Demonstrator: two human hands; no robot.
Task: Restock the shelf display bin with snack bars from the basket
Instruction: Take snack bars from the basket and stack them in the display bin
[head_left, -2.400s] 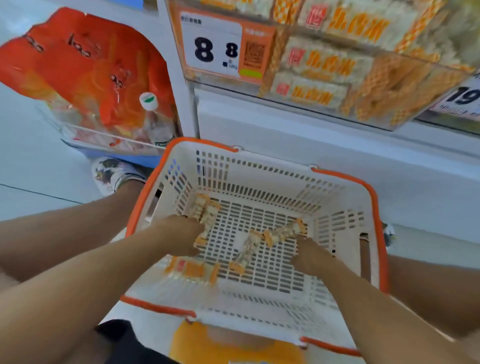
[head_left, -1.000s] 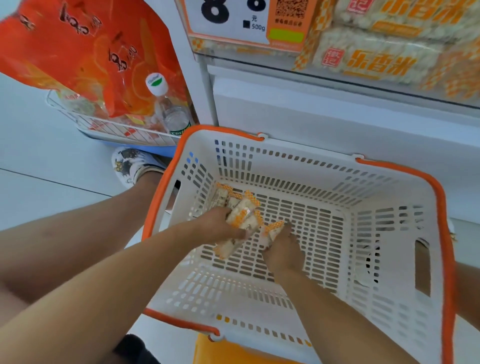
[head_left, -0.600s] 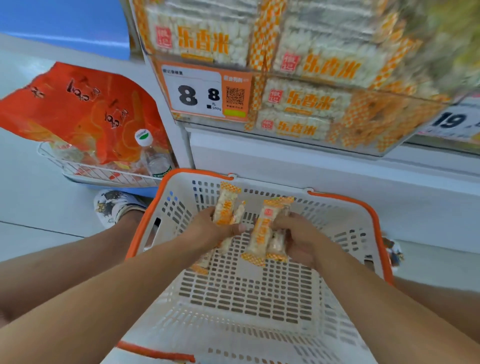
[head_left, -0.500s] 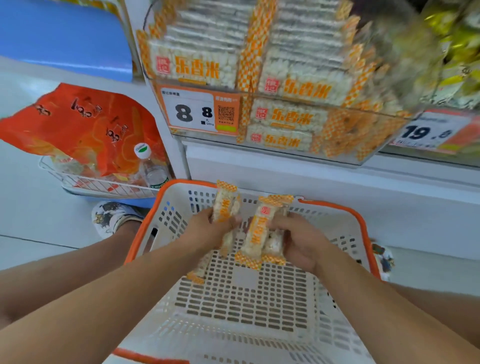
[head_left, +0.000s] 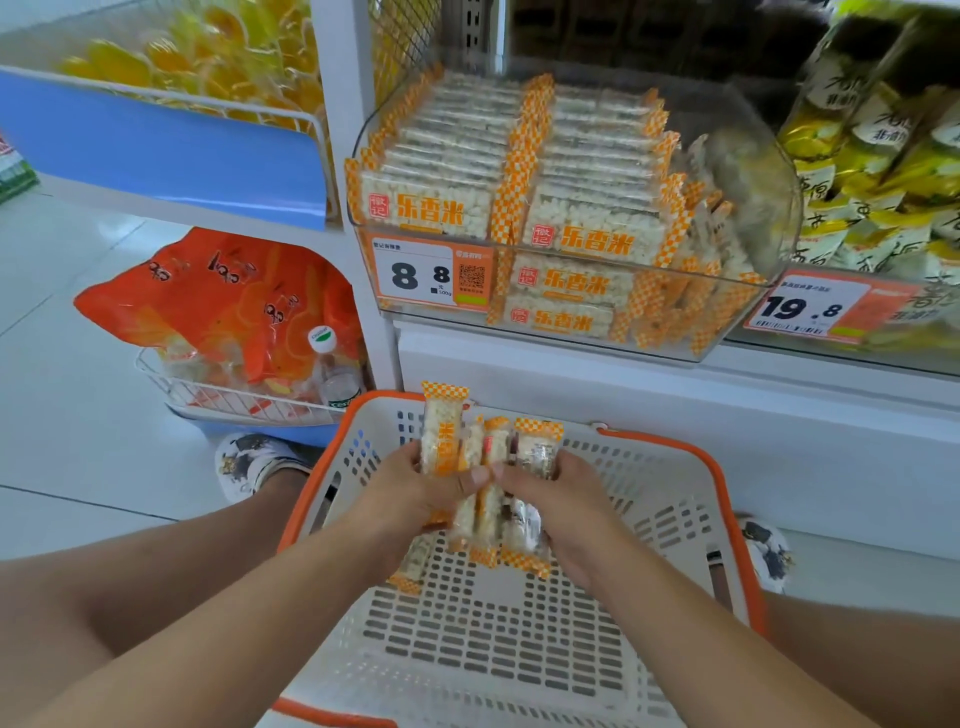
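Both hands meet above the white basket with the orange rim (head_left: 722, 499). My left hand (head_left: 400, 499) grips upright snack bars (head_left: 441, 431) in orange-checked wrappers. My right hand (head_left: 561, 499) grips more of the same bars (head_left: 535, 452), pressed against the left bunch. The basket floor under the hands looks bare of bars. Above, the clear shelf display bin (head_left: 769, 208) holds two neat rows of the same bars (head_left: 519, 156), with loose ones piled at its right side.
An orange price tag reading 8.8 (head_left: 431, 273) is on the bin front. Yellow-green packets (head_left: 883, 156) fill the neighbouring bin at right. At left, a wire tray (head_left: 223, 400) holds orange bags and a water bottle (head_left: 332, 369). My shoes rest on the tiled floor.
Both hands picked the bars out of the basket bottom, raised them and brought the two bunches together. The view tilted up to the shelf bin.
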